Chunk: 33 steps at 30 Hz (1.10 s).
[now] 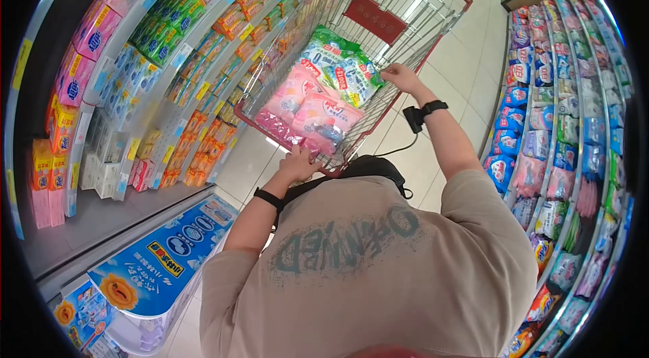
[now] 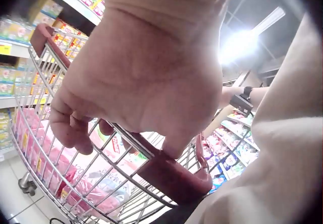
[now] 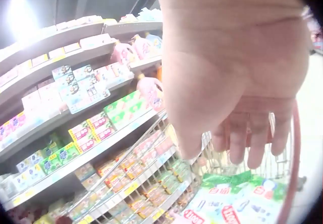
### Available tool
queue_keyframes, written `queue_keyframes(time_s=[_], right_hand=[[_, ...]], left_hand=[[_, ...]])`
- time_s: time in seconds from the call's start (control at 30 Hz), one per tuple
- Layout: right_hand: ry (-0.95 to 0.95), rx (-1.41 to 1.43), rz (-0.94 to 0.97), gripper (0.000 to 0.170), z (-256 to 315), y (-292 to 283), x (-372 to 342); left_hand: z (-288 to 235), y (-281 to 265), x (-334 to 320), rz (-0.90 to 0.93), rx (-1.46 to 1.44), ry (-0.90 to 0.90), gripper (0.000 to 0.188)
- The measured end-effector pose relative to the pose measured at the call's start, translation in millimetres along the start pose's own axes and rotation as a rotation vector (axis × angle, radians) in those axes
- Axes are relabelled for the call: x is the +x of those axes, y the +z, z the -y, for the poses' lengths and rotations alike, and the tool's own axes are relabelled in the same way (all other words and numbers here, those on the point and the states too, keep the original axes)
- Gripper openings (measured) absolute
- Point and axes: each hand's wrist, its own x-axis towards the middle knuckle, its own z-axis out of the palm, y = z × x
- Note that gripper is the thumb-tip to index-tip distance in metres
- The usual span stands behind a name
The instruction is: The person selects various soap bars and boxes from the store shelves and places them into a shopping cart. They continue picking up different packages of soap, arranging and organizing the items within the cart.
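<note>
A shopping cart with a red rim holds green-and-white bags and pink bags. At its near edge the left hand grips the red bar, thumb on one side and bent fingers over the other in the left wrist view. The right hand is by the cart's right side, close to the green-and-white bags. In the right wrist view, that hand has its fingers extended above the bags and holds nothing visible.
Shelves of boxed goods curve along the left, close to the cart. Shelves of bagged goods line the right, across a tiled floor. A blue display board stands at the lower left.
</note>
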Motion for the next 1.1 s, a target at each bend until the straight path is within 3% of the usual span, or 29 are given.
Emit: queue_keyframes(time_s=[0.13, 0.23, 0.33, 0.4, 0.5, 0.6, 0.73, 0.77, 0.87, 1.1], right_hand=[[-0.028, -0.031, -0.164, 0.043, -57.5, -47.2, 21.5], [-0.243, -0.072, -0.329, 0.038, -69.6, -65.3, 40.7], [-0.416, -0.245, -0.331, 0.043, -88.8, -68.2, 72.5], [-0.415, -0.442, -0.486, 0.050, -102.8, -47.6, 82.9], [-0.347, -0.567, -0.350, 0.060, -93.3, -46.2, 76.2], [-0.245, -0.415, -0.266, 0.061, -83.4, -50.4, 71.0], [-0.238, -0.524, -0.219, 0.069, -82.6, -49.7, 74.2], [-0.250, -0.528, -0.219, 0.071, -83.6, -50.6, 73.2], [-0.276, -0.534, -0.204, 0.071, -78.8, -53.2, 67.9], [-0.408, -0.566, -0.173, 0.072, -97.0, -50.2, 71.8]], left_hand=[[-0.7, 7.8, 5.1, -0.038, 0.007, -0.053, 0.078], [-16.3, 3.7, -4.0, -0.116, -0.026, -0.180, 0.074], [-31.9, 8.7, -5.4, -0.171, -0.098, -0.271, 0.074], [-32.7, 25.0, -0.3, -0.266, -0.124, -0.323, 0.078], [-53.5, 42.1, 2.2, -0.455, -0.127, -0.398, 0.074], [-83.3, 67.7, 6.9, -0.650, 0.083, -0.560, 0.069], [-117.4, 94.1, 6.9, -0.674, 0.014, -0.520, 0.073], [-123.0, 95.5, 6.6, -0.578, -0.031, -0.548, 0.072], [-134.4, 92.2, -3.3, -0.573, -0.047, -0.567, 0.070], [-115.1, 113.3, 14.2, -0.662, -0.026, -0.531, 0.064]])
